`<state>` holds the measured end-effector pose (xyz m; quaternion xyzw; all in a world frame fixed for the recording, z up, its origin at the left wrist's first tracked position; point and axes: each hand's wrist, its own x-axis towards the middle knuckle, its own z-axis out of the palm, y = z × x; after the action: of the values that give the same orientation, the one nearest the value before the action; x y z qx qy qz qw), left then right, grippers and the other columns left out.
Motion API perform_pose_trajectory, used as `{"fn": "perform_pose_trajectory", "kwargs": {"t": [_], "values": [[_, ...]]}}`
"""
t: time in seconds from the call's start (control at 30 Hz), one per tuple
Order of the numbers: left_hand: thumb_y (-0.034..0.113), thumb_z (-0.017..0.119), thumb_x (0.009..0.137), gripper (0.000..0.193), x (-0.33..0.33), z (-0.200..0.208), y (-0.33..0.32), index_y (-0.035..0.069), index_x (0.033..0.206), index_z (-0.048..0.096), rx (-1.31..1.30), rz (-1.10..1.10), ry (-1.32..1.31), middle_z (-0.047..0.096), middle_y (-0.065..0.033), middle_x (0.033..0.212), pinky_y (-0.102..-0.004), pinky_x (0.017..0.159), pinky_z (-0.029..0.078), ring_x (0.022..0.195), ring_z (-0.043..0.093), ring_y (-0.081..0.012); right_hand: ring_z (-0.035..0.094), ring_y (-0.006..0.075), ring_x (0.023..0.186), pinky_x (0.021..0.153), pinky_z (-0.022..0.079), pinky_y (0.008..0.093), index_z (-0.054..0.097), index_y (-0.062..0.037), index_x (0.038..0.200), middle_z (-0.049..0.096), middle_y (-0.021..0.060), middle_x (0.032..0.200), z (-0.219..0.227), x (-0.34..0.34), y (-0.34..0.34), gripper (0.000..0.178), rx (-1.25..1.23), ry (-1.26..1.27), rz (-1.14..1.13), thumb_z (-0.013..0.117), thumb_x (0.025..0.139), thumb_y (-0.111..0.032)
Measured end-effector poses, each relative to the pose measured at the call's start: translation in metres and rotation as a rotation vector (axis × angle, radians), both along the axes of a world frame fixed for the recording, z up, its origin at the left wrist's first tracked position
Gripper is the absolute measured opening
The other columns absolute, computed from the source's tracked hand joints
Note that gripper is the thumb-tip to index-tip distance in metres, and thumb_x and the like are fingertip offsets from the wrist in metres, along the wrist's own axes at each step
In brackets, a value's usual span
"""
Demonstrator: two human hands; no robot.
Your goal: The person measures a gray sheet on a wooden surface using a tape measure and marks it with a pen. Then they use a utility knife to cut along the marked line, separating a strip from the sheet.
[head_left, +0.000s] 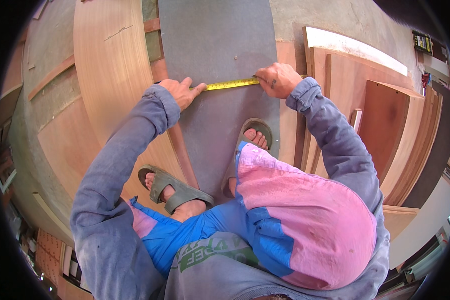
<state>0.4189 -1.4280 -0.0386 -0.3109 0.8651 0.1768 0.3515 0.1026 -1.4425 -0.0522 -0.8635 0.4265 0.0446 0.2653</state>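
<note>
A long, flat, dull-grey board (219, 40) is seen from above. Across it, by the bare, loosely curled left hand (180, 93) and the closed right hand (279, 81), a narrow yellow measuring tape (232, 84) is held straight.
</note>
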Motion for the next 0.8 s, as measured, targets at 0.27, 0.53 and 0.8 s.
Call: {"fn": "perform_pose_trajectory", "kwargs": {"t": [0.27,0.53,0.8], "values": [[0.006,0.048,0.096,0.067,0.0003,0.0014,-0.0005,0.027,0.157,0.027,0.0,0.007,0.01,0.054,-0.0145,0.113,-0.0414,0.066,0.058,0.077,0.07,-0.031,0.067,0.042,0.067,0.063,0.057,0.0487,0.072,-0.0048,0.084,0.067,0.0215,0.071,-0.0017,0.0001,-0.0039,0.012,0.033,0.04,0.023,0.062,0.082,-0.013],[0.006,0.048,0.096,0.068,-0.0002,-0.0006,-0.0001,0.027,0.157,0.027,-0.001,0.001,-0.008,0.054,-0.0145,0.114,-0.0418,0.066,0.058,0.077,0.071,-0.031,0.068,0.0422,0.07,0.064,0.056,0.0486,0.07,-0.0039,0.082,0.067,0.0225,0.072,-0.0016,-0.0007,-0.003,0.012,0.044,-0.004,-0.008,0.061,0.082,-0.011],[0.005,0.056,0.09,0.075,-0.0032,0.0024,-0.0016,0.024,0.157,0.028,0.029,0.018,-0.043,0.054,-0.0146,0.117,-0.0422,0.069,0.059,0.083,0.071,-0.0303,0.068,0.0418,0.071,0.066,0.056,0.0491,0.07,-0.0038,0.08,0.067,0.0217,0.073,-0.0041,0.0038,-0.0075,0.01,0.032,0.077,0.04,0.062,0.08,-0.011]]}}
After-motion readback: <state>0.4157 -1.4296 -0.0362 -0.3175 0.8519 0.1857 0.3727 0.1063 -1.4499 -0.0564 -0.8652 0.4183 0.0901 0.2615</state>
